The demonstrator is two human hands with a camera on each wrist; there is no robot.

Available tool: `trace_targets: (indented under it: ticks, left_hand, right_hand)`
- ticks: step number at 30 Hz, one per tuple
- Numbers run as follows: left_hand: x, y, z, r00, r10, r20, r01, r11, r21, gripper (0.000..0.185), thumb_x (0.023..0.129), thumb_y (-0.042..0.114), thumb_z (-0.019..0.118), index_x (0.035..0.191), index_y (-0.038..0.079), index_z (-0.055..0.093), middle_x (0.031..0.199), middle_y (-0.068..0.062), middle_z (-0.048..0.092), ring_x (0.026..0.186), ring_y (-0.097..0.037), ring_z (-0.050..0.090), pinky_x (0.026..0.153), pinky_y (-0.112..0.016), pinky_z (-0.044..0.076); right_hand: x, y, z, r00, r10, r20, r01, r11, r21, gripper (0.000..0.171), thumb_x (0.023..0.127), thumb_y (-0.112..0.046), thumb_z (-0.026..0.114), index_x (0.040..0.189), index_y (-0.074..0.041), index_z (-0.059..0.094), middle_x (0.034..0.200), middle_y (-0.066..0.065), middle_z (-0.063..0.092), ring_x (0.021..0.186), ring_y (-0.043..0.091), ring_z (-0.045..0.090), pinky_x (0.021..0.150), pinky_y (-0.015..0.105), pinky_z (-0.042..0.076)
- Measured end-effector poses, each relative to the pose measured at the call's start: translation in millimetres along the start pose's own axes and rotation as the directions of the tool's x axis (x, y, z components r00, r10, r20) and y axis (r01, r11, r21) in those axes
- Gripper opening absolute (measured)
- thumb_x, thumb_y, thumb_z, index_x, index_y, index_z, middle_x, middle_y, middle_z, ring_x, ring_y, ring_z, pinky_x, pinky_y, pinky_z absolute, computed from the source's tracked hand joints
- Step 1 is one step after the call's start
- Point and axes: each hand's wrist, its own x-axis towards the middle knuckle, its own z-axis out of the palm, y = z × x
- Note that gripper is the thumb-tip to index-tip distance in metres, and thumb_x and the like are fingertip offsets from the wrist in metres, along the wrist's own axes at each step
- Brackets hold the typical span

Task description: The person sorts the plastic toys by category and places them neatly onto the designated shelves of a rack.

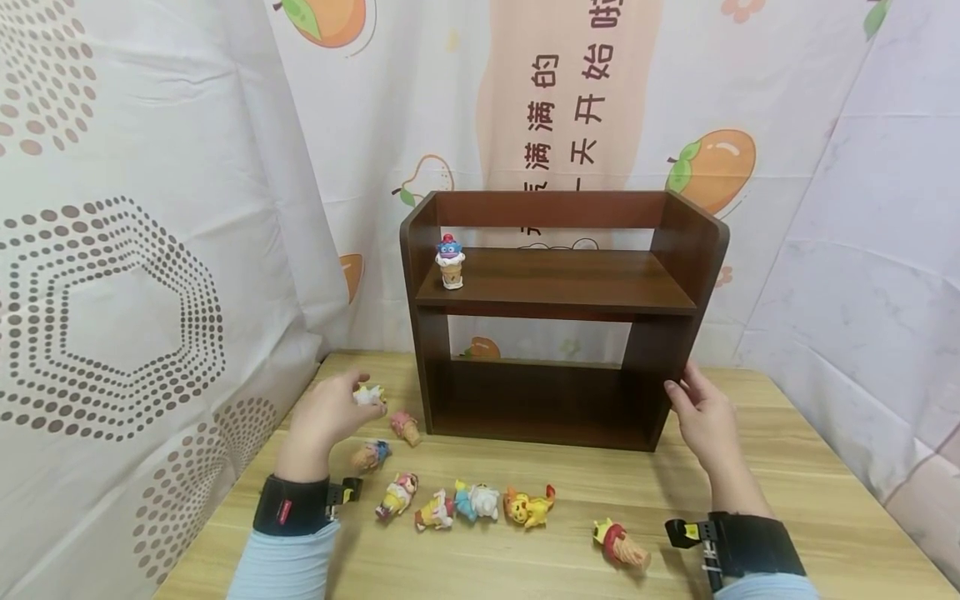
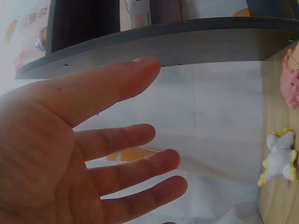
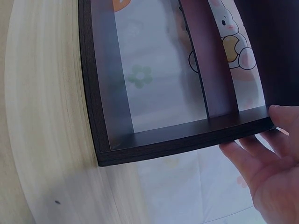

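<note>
My left hand [image 1: 330, 414] is held over the table's left side, thumb and fingers spread apart and nothing between them. In the head view it overlaps a white-and-yellow figurine [image 2: 280, 158], which lies on the wood in the left wrist view. A pink ice-cream-cone figurine [image 1: 405, 427] lies just right of that hand, and a blue-topped cone figurine [image 1: 371, 456] below it. With its thumb at the front edge and fingers along the outer face, my right hand [image 1: 706, 417] grips the right side panel of a dark brown two-tier shelf [image 1: 555, 279], which stands upright on the table.
One blue-headed cone figurine [image 1: 450, 262] stands at the left of the upper tier. Several figurines lie in front of the shelf, among them a yellow one [image 1: 529, 506] and a red-and-yellow cone one [image 1: 620, 544]. A printed curtain [image 1: 360, 167] hangs behind the table [image 1: 487, 567].
</note>
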Motion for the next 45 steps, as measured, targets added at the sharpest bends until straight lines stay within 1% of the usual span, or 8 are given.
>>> trace_targets:
  ticks: [6, 12, 17, 25, 32, 35, 38, 45]
  left_hand:
    - [0.7, -4.4, 4.7, 0.999, -0.009, 0.048, 0.009, 1.000, 0.002, 0.068, 0.083, 0.038, 0.080, 0.137, 0.002, 0.059, 0.130, -0.024, 0.063, 0.119, -0.046, 0.058, 0.095, -0.062, 0.046]
    - [3.4, -9.6, 9.6, 0.994, -0.022, 0.105, 0.023, 1.000, -0.008, 0.072, 0.083, 0.042, 0.080, 0.140, 0.003, 0.058, 0.132, -0.024, 0.062, 0.119, -0.046, 0.058, 0.094, -0.062, 0.046]
    - [5.2, -14.7, 14.3, 0.988, -0.033, 0.150, 0.033, 0.999, 0.000, 0.070, 0.084, 0.040, 0.080, 0.140, 0.004, 0.058, 0.131, -0.023, 0.063, 0.117, -0.044, 0.060, 0.094, -0.061, 0.046]
    - [7.6, -17.7, 26.4, 0.986, -0.009, 0.167, 0.006, 1.000, 0.018, 0.060, 0.081, 0.032, 0.082, 0.131, 0.004, 0.063, 0.124, -0.020, 0.066, 0.110, -0.041, 0.063, 0.090, -0.059, 0.049]
    - [9.1, -18.1, 37.4, 0.982, -0.046, 0.186, 0.046, 0.999, 0.005, 0.064, 0.078, 0.027, 0.084, 0.135, 0.005, 0.062, 0.128, -0.021, 0.064, 0.113, -0.042, 0.061, 0.092, -0.060, 0.047]
    - [9.0, -16.9, 40.0, 0.978, -0.066, 0.199, 0.068, 0.998, -0.003, 0.065, 0.079, 0.027, 0.084, 0.136, 0.005, 0.062, 0.127, -0.021, 0.064, 0.105, -0.037, 0.063, 0.088, -0.056, 0.050]
    - [8.4, -16.1, 42.0, 0.975, -0.069, 0.212, 0.070, 0.998, 0.001, 0.065, 0.077, 0.026, 0.085, 0.135, 0.004, 0.062, 0.124, -0.021, 0.065, 0.095, -0.030, 0.062, 0.080, -0.051, 0.052]
    - [8.2, -19.5, 53.3, 0.974, -0.068, 0.215, 0.067, 0.998, 0.014, 0.060, 0.075, 0.023, 0.084, 0.129, 0.006, 0.064, 0.106, -0.013, 0.067, 0.078, -0.024, 0.059, 0.068, -0.040, 0.048]
  right_hand:
    - [0.0, 1.3, -0.6, 1.000, -0.001, 0.004, 0.001, 1.000, 0.001, 0.054, 0.106, -0.020, 0.056, 0.157, -0.017, 0.040, 0.149, 0.021, 0.048, 0.125, 0.046, 0.054, 0.077, 0.008, 0.047]
    - [0.0, 2.8, -1.2, 1.000, -0.004, 0.015, 0.004, 1.000, 0.009, 0.054, 0.107, -0.022, 0.055, 0.158, -0.021, 0.038, 0.149, 0.023, 0.048, 0.125, 0.046, 0.053, 0.078, 0.007, 0.047]
    - [0.4, 2.4, -1.2, 1.000, -0.004, 0.018, 0.003, 1.000, 0.012, 0.055, 0.107, -0.021, 0.055, 0.159, -0.022, 0.037, 0.148, 0.023, 0.048, 0.125, 0.047, 0.053, 0.077, 0.008, 0.048]
    - [0.6, 1.9, -0.7, 1.000, -0.005, 0.021, 0.005, 1.000, 0.014, 0.055, 0.107, -0.020, 0.055, 0.159, -0.021, 0.037, 0.149, 0.023, 0.047, 0.125, 0.046, 0.053, 0.077, 0.009, 0.048]
    - [0.4, 2.2, -0.8, 1.000, -0.003, 0.023, 0.003, 1.000, 0.022, 0.055, 0.107, -0.021, 0.054, 0.159, -0.020, 0.037, 0.150, 0.023, 0.046, 0.126, 0.047, 0.052, 0.077, 0.009, 0.048]
    - [0.3, 2.1, -1.1, 1.000, -0.004, 0.019, 0.004, 1.000, 0.021, 0.055, 0.107, -0.020, 0.054, 0.159, -0.020, 0.037, 0.149, 0.024, 0.047, 0.126, 0.047, 0.052, 0.077, 0.008, 0.048]
    - [-0.2, 1.9, -1.5, 1.000, -0.007, 0.016, 0.006, 1.000, 0.018, 0.055, 0.107, -0.020, 0.055, 0.159, -0.020, 0.038, 0.148, 0.024, 0.048, 0.125, 0.047, 0.053, 0.076, 0.008, 0.048]
    - [-0.7, 2.1, -1.7, 1.000, -0.004, 0.017, 0.004, 1.000, 0.021, 0.054, 0.107, -0.020, 0.054, 0.158, -0.017, 0.039, 0.148, 0.025, 0.047, 0.126, 0.047, 0.053, 0.078, 0.008, 0.047]
